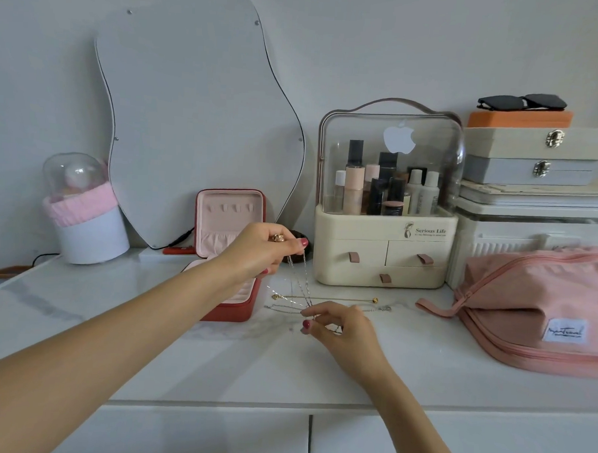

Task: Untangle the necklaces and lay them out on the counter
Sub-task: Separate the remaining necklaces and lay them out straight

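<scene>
**Necklaces on counter, both hands engaged**

Silver chain (300,281): held taut in the air above the white counter (216,359), strung between two hands, doubled strands running down and slightly right. Upper end pinched between thumb and fingertips of left hand (264,250), raised in front of the red jewellery box (231,257). Lower end pinched between thumb and forefinger of right hand (339,325), low over the counter; remaining fingers loosely curled.

Gold necklace (325,298): flat on counter, stretched left to right, just behind the right hand, small gold pieces at both ends. Second silver necklace (384,309): flat on counter just nearer than the gold one, partly hidden by the right hand; whether it joins the held chain cannot be told.

Red jewellery box: lid upright, pink lining, left of the chains. Cream cosmetics organiser (386,243): clear domed cover, bottles inside, three drawers, behind the necklaces. Wavy mirror (192,119): leaning against wall, far left of organiser. Pink zip bag (534,305): right on counter. Stacked boxes (533,157) with sunglasses (522,102) on top: far right.
</scene>
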